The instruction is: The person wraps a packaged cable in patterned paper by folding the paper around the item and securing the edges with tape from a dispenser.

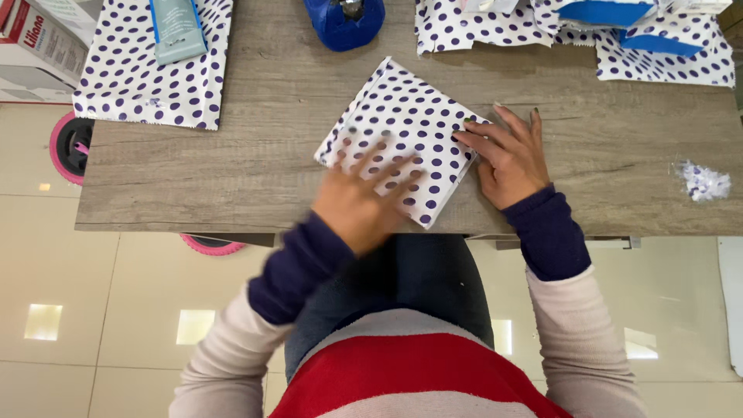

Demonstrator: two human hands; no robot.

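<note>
Lying at an angle near the middle of the frame, a folded dotted paper packet [402, 135] is pressed flat on the grey wood worktop [263, 155], its lower corner reaching the near edge. The left hand [360, 197] is spread open and laid palm-down on the packet's lower left part, though it is blurred, so how firmly it bears down cannot be told; nothing is gripped by it. The right hand [507, 155] is likewise open, its fingertips set on the packet's right edge while the palm rests on the bare wood just beside it. Since the paper is only held down and not clasped, it could be pushed askew by an uneven stroke, and a crooked crease or a wrinkle could be left in it. The corner at the worktop's edge could be bent over or dragged off if the packet is slid nearer the body. A blue dispenser-like object [344, 22] at the top centre and another dotted sheet [155, 77] at the upper left, with a pale blue tube [176, 29] on it, lie well apart, so they are unlikely to be knocked.
</note>
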